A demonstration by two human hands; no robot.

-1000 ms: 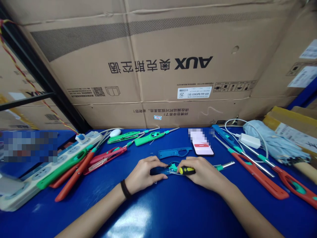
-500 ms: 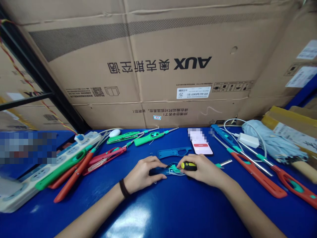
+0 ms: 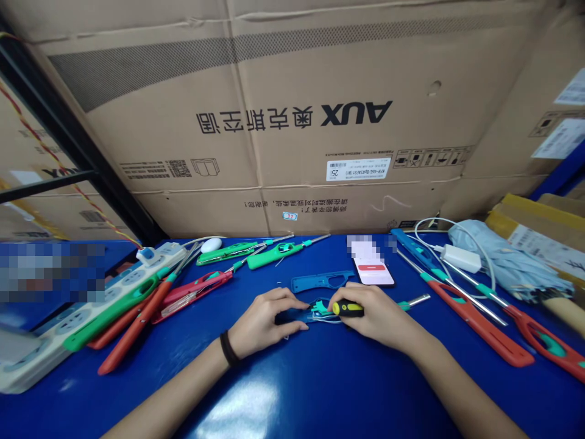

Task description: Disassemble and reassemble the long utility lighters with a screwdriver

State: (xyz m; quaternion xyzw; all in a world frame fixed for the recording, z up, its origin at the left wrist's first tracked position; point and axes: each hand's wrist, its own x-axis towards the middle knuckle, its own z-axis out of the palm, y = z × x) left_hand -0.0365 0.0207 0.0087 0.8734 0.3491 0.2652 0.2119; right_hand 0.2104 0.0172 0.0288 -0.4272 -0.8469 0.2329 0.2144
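A blue long-reach lighter (image 3: 299, 315) lies opened on the table, its green inner parts and white wires exposed. My left hand (image 3: 267, 315) pinches its handle end between thumb and fingers. In my right hand (image 3: 372, 314) is a short screwdriver with a yellow and black handle (image 3: 348, 309), held sideways over the lighter's right part. Its shaft and tip are hidden by my fingers. The lighter's metal tube (image 3: 415, 301) sticks out to the right beyond my hand. Just behind my hands lies the loose blue half-shell (image 3: 320, 281).
Green lighters (image 3: 274, 256) and a red one (image 3: 196, 294) lie back left, beside a power strip (image 3: 75, 317). A phone (image 3: 372, 268) lies behind my right hand. Several lighters (image 3: 479, 326), a white charger (image 3: 460, 258) and a folded umbrella (image 3: 507, 259) are at right. A large carton (image 3: 274, 73) stands behind.
The screwdriver handle has shifted slightly left and down, and my right fingertips have drawn back a little from the green parts. My left hand keeps its place on the lighter.
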